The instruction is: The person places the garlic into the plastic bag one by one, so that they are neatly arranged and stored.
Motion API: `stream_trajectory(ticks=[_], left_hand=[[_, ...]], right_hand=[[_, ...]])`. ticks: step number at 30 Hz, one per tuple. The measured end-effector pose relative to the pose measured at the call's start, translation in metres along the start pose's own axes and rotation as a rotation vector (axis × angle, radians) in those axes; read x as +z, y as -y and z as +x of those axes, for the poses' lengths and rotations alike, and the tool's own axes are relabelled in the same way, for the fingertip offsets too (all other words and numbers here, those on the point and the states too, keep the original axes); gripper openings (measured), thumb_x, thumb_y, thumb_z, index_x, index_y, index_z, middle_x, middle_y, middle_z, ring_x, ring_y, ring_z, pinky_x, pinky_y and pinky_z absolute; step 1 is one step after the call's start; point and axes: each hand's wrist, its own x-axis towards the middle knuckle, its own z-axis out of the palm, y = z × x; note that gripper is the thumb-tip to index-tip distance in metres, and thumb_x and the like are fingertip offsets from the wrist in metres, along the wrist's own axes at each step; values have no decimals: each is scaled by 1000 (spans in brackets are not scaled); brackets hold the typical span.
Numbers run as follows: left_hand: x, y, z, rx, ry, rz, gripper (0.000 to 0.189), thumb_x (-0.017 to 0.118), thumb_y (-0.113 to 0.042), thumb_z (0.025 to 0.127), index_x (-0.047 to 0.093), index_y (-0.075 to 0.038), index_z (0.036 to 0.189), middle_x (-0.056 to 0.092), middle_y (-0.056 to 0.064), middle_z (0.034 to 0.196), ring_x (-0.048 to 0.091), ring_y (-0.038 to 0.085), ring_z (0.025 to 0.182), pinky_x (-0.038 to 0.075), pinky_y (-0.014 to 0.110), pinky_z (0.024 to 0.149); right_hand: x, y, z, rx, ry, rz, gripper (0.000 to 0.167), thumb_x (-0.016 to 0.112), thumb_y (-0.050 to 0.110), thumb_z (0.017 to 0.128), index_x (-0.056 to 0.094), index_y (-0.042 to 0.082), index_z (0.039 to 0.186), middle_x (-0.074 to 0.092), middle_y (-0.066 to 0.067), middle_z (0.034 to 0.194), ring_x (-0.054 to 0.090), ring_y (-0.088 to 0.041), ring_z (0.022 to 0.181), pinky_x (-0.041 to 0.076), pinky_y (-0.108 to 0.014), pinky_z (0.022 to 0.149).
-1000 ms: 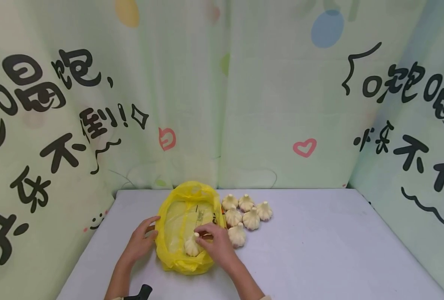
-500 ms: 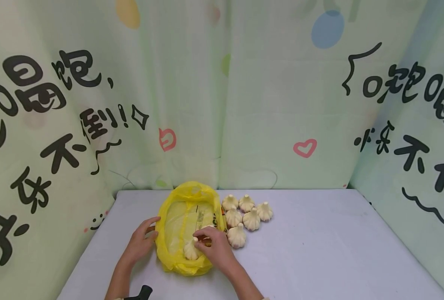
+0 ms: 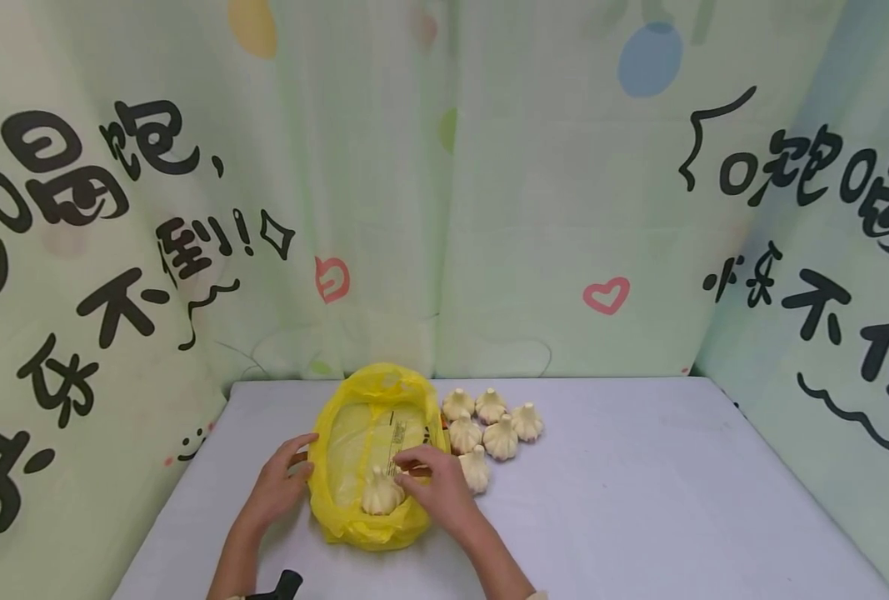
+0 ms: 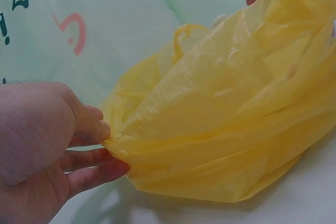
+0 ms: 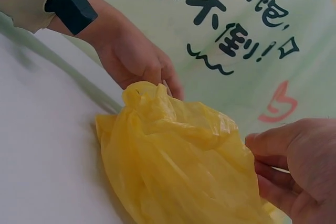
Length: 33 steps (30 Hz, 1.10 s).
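A yellow plastic bag [image 3: 372, 533] stands on the table with its mouth spread wide, facing up. My left hand [image 3: 282, 482] pinches the bag's left side between thumb and fingers, plainly seen in the left wrist view. Inside, near the front rim, sits a whitish garlic bulb [image 3: 380, 494]. Just right of that bulb, over the bag's opening, is my right hand [image 3: 438, 485], its thumb and forefinger parted and off the bulb. The right wrist view has this hand beside the bag's yellow film [image 5: 184, 161], which hides the bulb there.
Several more garlic bulbs [image 3: 501, 437] stand grouped on the table just right of the bag. The white tabletop [image 3: 639, 500] extends to the right. Behind and at both sides hangs a pale green printed curtain [image 3: 519, 208].
My right hand has let go of the garlic bulb's stem and drawn slightly back to the right. The bulb rests in the bag. My left hand keeps its pinch on the bag.
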Motion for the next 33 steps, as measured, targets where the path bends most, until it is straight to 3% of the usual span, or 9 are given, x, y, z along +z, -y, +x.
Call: stream_trajectory(ticks=[3, 12, 20, 33], left_hand=[[-1, 0, 0, 5, 5, 4, 49, 47, -7, 98, 40, -17, 146, 34, 12, 154, 45, 37, 134, 42, 55, 107], [-5, 1, -1, 98, 13, 3, 48, 48, -5, 98, 41, -12, 145, 37, 17, 151, 48, 40, 130, 45, 53, 104], [-4, 3, 0, 87, 27, 2, 49, 47, -6, 98, 39, -13, 146, 35, 15, 152, 47, 39, 132, 44, 53, 105], [-4, 3, 0, 76, 28, 2, 49, 47, -6, 98, 39, -13, 146, 34, 15, 153, 46, 39, 132, 45, 52, 105]], right_hand=[[-5, 2, -1, -2, -9, 12, 22, 70, 7, 86, 70, 6, 108, 70, -13, 106, 68, -25, 96, 56, -19, 82], [-21, 1, -4, 23, -41, 35, 23, 70, 9, 86, 69, 8, 109, 69, -13, 107, 67, -28, 99, 58, -26, 83], [-32, 0, -8, 38, -113, -6, 23, 72, 8, 84, 71, 9, 107, 70, -10, 105, 68, -26, 96, 57, -22, 81], [-47, -3, -13, 73, -193, -6, 26, 72, 1, 82, 70, 4, 107, 70, -9, 104, 68, -26, 96, 58, -27, 84]])
